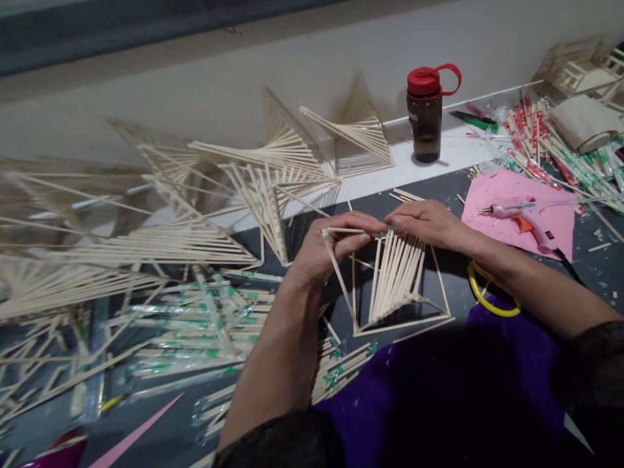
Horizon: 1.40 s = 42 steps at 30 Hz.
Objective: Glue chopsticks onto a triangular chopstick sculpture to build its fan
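From where I stand, the stick frame (pixel 404 327), pinched along its top by the nearly closed left hand (pixel 327 247) and right hand (pixel 429 221) above the dark table (pixel 457 283), has one slanting row of slats (pixel 397 276) in place, its left side apparently still bare.

Left sleeve (pixel 287 442) black, faintly mottled; right sleeve (pixel 592 367) black, same lacy look; purple clothing (pixel 358 383) at front, near-black in the middle.
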Available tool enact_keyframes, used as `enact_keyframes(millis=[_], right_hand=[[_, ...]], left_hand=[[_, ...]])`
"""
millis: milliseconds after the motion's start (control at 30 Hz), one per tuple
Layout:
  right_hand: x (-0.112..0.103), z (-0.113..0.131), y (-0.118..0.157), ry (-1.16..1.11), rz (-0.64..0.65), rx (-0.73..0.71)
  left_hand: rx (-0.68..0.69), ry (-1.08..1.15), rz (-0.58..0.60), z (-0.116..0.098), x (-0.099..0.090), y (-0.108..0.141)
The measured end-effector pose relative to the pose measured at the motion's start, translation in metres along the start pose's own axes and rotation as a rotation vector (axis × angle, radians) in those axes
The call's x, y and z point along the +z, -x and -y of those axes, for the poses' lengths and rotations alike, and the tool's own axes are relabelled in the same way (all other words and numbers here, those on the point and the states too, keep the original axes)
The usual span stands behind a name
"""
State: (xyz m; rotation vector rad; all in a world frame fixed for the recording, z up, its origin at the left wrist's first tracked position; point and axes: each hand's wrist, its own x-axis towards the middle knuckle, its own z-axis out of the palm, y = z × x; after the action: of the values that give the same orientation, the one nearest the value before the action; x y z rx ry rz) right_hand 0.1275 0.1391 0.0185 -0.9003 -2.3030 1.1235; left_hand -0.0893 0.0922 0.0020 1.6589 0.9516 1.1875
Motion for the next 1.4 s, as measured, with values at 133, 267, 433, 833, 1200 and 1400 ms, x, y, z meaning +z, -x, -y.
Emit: enact_keyframes(millis=[133,267,433,833,1200,1400], right_hand=[[0.004,-0.001,-0.006,-0.105,0.019,0.044],[0.006,-0.003,-0.006,-0.239,0.022,0.125],[0.005,0.0,-0.005,-0.346,0.057,0.196],[0.014,0.005,-0.005,-0.43,0.062,0.249],[0.013,0.007,-0.006,-0.45,0.035,0.282],[0.016,0.002,-0.005,-0.482,0.037,0.244]], left_hand=[[-0.046,-0.024,-0.026,-0.001,0.0,0.002],[-0.078,-0.043,-0.045,-0.002,0.001,0.003],[-0.091,-0.058,-0.056,-0.004,0.002,0.002],[-0.07,-0.034,-0.054,-0.002,0.006,0.003],[-0.339,-0.058,-0.266,-0.034,-0.026,0.043],[-0.489,0.09,-0.455,-0.04,-0.01,0.072]])
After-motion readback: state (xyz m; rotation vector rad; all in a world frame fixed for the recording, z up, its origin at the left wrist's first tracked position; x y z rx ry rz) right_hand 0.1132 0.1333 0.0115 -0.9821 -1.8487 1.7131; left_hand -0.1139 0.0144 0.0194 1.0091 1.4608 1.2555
